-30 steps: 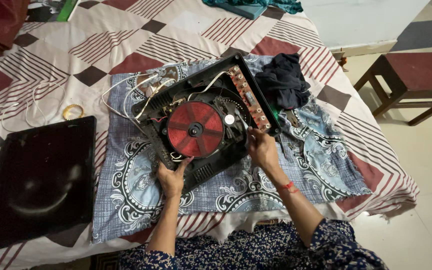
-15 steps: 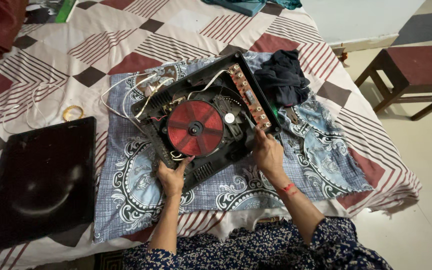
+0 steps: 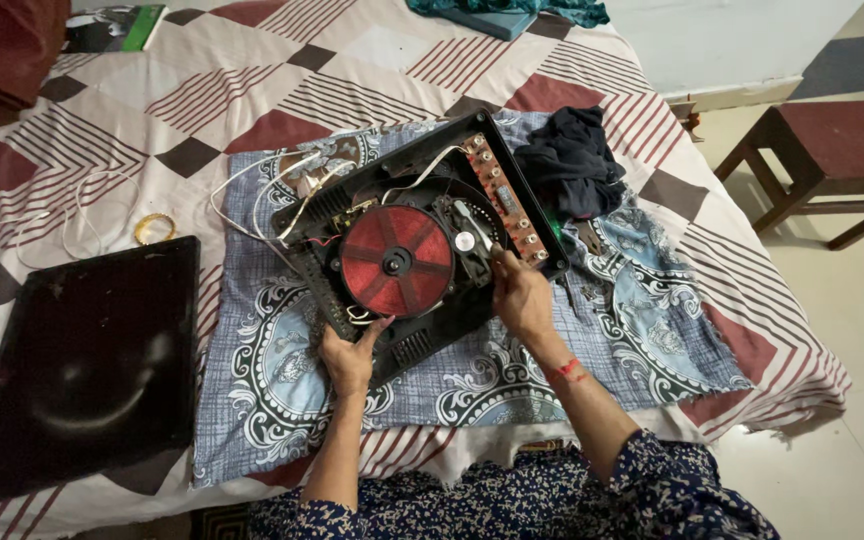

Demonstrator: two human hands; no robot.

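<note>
An opened induction cooktop base (image 3: 422,250) lies on a blue patterned cloth (image 3: 272,380) on the bed. Its round red coil (image 3: 396,260) sits in the middle, with a brown circuit board (image 3: 507,205) along its right side and white wires (image 3: 252,190) trailing off to the left. My left hand (image 3: 347,355) grips the near edge of the black housing just below the coil. My right hand (image 3: 520,295) rests on the housing's right side, fingers touching the parts beside the small white disc (image 3: 464,241).
The cooktop's black glass top (image 3: 77,360) lies to the left on the patterned bedsheet. A yellow ring (image 3: 154,228) and a white cable lie above it. A dark bundle of cloth (image 3: 574,165) sits right of the cooktop. A wooden stool (image 3: 832,150) stands on the floor at right.
My right hand has moved up from the near right edge of the housing onto the parts beside the coil. My left hand keeps its grip on the near edge.
</note>
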